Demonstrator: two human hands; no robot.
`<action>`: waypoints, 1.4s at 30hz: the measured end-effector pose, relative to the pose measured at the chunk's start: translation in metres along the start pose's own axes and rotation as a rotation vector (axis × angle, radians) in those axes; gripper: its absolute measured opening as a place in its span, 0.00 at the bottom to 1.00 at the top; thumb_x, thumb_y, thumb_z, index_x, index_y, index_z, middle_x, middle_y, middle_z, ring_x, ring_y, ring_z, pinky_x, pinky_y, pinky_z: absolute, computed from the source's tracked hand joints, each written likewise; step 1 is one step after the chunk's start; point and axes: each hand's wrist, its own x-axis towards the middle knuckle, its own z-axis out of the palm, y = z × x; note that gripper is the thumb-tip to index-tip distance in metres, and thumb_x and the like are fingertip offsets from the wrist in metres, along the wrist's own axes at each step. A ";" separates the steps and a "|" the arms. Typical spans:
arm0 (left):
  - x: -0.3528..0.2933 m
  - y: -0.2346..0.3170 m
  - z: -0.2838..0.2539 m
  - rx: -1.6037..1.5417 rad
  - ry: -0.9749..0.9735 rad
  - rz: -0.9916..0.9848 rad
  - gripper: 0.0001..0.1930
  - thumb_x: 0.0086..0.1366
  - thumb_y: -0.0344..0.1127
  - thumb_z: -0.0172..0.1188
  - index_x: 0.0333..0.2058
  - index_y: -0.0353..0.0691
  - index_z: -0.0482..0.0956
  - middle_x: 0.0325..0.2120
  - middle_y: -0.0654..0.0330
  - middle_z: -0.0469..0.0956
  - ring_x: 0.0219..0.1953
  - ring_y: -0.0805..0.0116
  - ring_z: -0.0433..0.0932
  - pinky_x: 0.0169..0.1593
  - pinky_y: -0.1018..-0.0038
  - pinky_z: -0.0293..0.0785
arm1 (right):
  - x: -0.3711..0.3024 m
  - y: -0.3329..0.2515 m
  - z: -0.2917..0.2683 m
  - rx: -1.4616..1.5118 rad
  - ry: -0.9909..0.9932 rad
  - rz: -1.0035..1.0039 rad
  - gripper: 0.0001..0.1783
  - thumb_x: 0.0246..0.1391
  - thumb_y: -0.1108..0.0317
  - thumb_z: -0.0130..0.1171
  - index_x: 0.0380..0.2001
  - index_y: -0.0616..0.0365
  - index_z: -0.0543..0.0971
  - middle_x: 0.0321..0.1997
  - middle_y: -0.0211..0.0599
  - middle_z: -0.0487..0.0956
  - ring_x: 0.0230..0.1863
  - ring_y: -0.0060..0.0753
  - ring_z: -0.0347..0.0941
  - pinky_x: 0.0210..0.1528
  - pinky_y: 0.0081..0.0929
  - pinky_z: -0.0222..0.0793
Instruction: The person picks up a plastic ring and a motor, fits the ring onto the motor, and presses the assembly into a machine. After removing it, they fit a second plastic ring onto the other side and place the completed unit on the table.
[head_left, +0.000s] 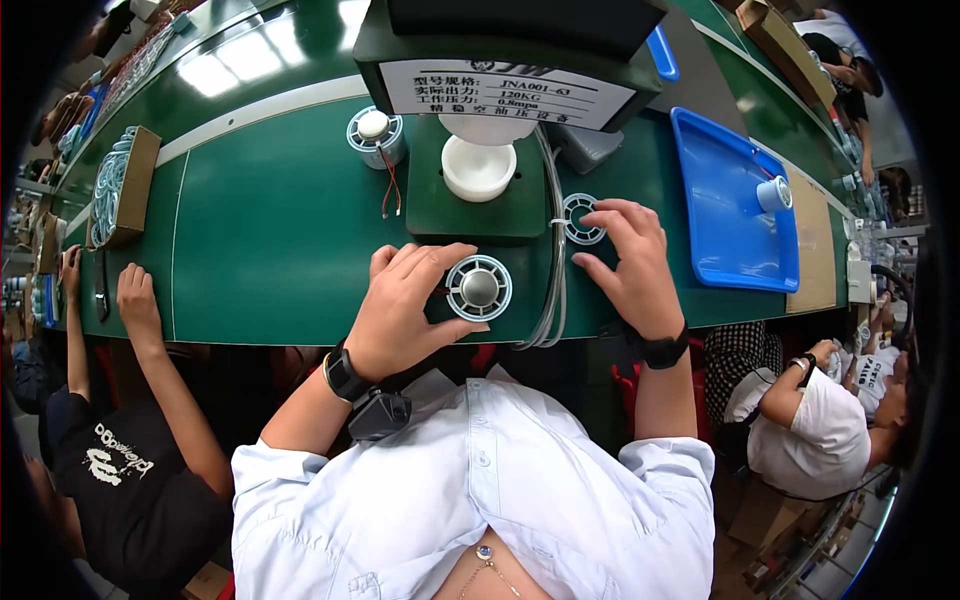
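Near the table's front edge, my left hand has its fingers and thumb around a round light-blue spoked housing with a domed grey metal centre. To the right, my right hand is spread over the table beside a flat light-blue spoked ring. Its fingertips reach the ring's right side; I cannot tell if they touch. Behind both hands stands a dark green press with a white round cup on its base. Left of that base sits another light-blue housing with a white cap and red and black wires.
Grey cables run down between the ring and the held housing. At right lies a blue tray with one light-blue cylindrical part. A cardboard box of light-blue rings stands far left. Co-workers sit on both sides, one person's hand resting on the table.
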 end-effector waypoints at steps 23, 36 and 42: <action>-0.010 -0.001 -0.006 0.005 0.122 0.026 0.34 0.51 0.48 0.74 0.54 0.41 0.73 0.45 0.60 0.78 0.42 0.62 0.74 0.55 0.66 0.63 | -0.043 -0.014 -0.003 0.089 -0.036 0.107 0.33 0.41 0.72 0.71 0.54 0.60 0.73 0.53 0.46 0.71 0.55 0.51 0.65 0.59 0.40 0.62; 0.116 -0.116 -0.190 0.246 0.527 -0.153 0.32 0.64 0.51 0.62 0.58 0.33 0.70 0.36 0.55 0.81 0.31 0.66 0.78 0.36 0.69 0.76 | -0.051 -0.012 -0.001 0.043 0.026 0.064 0.34 0.41 0.76 0.67 0.56 0.60 0.71 0.55 0.47 0.71 0.57 0.52 0.66 0.62 0.41 0.62; 0.058 -0.048 -0.109 0.033 0.235 0.106 0.18 0.59 0.41 0.68 0.45 0.38 0.79 0.37 0.56 0.81 0.40 0.62 0.78 0.45 0.70 0.73 | -0.062 -0.014 -0.014 0.314 0.078 0.148 0.35 0.40 0.77 0.65 0.57 0.61 0.70 0.55 0.46 0.71 0.54 0.47 0.69 0.58 0.35 0.65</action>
